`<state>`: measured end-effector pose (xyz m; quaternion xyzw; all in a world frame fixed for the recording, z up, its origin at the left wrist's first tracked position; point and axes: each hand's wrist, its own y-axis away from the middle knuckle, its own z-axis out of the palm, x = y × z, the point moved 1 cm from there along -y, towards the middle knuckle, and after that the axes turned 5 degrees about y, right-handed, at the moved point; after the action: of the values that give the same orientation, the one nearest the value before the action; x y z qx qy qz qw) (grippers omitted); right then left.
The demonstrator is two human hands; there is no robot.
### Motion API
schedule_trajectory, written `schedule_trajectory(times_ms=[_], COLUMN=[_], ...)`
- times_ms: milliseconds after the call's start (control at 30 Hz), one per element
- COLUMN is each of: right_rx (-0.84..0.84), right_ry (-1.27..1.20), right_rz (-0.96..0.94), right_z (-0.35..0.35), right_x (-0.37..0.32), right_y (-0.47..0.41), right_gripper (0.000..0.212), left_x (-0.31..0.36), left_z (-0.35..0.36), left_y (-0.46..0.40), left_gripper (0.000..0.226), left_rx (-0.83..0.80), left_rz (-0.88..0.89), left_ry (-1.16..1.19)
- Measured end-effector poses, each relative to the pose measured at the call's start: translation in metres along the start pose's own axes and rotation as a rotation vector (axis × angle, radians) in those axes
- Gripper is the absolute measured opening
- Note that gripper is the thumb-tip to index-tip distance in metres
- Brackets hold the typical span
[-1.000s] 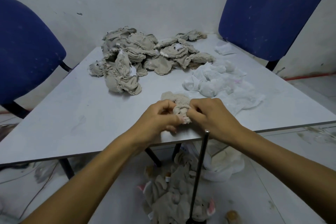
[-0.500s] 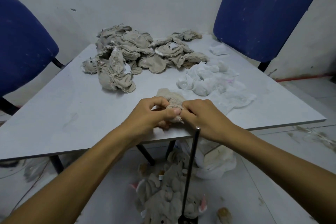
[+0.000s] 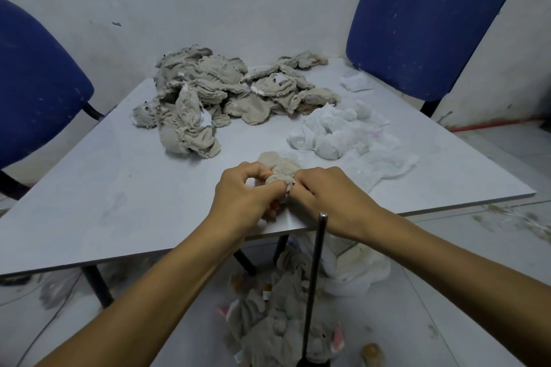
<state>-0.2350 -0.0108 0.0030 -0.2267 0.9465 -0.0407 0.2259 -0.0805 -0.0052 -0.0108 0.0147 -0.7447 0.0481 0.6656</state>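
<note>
A: Left hand (image 3: 244,191)?
B: Curled tight, pinching the near end of the beige plush piece (image 3: 278,168) between thumb and fingertips.
A: And the right hand (image 3: 331,197)?
B: Much the same: knuckles up, fingers folded onto that same near end, meeting the left at the fingertips.
A: Place of the plush piece?
B: At the near edge of the grey table (image 3: 119,188), bunched between both hands, far end resting on the tabletop. A pale pink-white bit peeking out at the pinch.
A: Behind it?
B: Big heap of beige plush skins (image 3: 214,92) towards the far left, frayed seams outward, an eye showing on one at the left edge. Just right of the held piece, a pile of white fabric pieces (image 3: 343,134), reaching up to the beige heap. Small white scrap (image 3: 356,82) alone near the far right corner.
A: Around the table?
B: Blue chair (image 3: 35,83) on the left, second blue chair (image 3: 429,24) at the far right, both by a pale wall.
A: Below?
B: Thin black rod (image 3: 313,283) rising from the floor, top just under the right wrist. Floor heap of grey-beige plush (image 3: 268,328) at its foot, pink ears showing. White bundle (image 3: 357,268) just beside, under the table edge.
</note>
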Motion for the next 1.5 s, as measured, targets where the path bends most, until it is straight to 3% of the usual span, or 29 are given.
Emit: schedule_trajectory(times_ms=[200,400,600,667,733,867,967,1033,1100,1200,1333,1433,1500], right_rx=[0.082,0.174,0.182,0.226,0.255,0.167,0.236,0.278,0.297,0.438,0.560,0.527,0.414], right_ry=[0.015,-0.146,-0.235,-0.291,-0.394,-0.701,-0.724,-0.811,-0.893,-0.603,-0.282,-0.237,-0.287], right_rz=[-0.003,0.019,-0.032,0.002,0.052,0.106,0.169,0.249,0.243,0.048,-0.069,-0.006,0.058], right_z=[0.016,0.007,0.019,0.014,0.003,-0.008,-0.001,0.002,0.003,0.001,0.003,0.004,0.001], right_x=[-0.018,0.005,-0.001,0.000,0.006,0.021,0.026,0.029,0.028,0.024,0.020,0.022,0.025], right_y=[-0.008,-0.017,-0.013,-0.014,-0.015,-0.015,-0.018,-0.020,-0.020,-0.011,-0.003,-0.004,-0.006], right_gripper=[0.034,0.046,0.043,0.043,0.040,0.028,0.039,0.039,0.030,0.016,0.008,0.011,0.015], left_x=[0.003,0.015,0.013,0.015,0.017,0.016,0.010,0.008,0.007,0.003,-0.004,-0.005,-0.005], left_z=[-0.002,-0.006,-0.006,-0.003,-0.006,-0.022,-0.020,-0.017,-0.016,-0.016,-0.012,-0.008,-0.006], left_y=[0.004,-0.005,-0.009,-0.010,-0.015,-0.023,-0.026,-0.029,-0.030,-0.031,-0.030,-0.028,-0.026], left_gripper=[0.016,0.009,0.017,0.019,0.023,0.063,0.064,0.063,0.044,0.025,0.022,0.025,0.028], left_rx=[0.249,-0.006,0.210,0.122,-0.074,-0.451,-0.456,-0.362,-0.217,-0.097,-0.033,-0.079,-0.107], left_rz=[0.142,0.127,0.271,0.389,0.460,0.359,0.357,0.396,0.397,0.291,0.190,0.157,0.151], left_ry=[-0.248,-0.249,-0.424,-0.473,-0.534,-0.509,-0.531,-0.586,-0.521,-0.387,-0.293,-0.215,-0.174])
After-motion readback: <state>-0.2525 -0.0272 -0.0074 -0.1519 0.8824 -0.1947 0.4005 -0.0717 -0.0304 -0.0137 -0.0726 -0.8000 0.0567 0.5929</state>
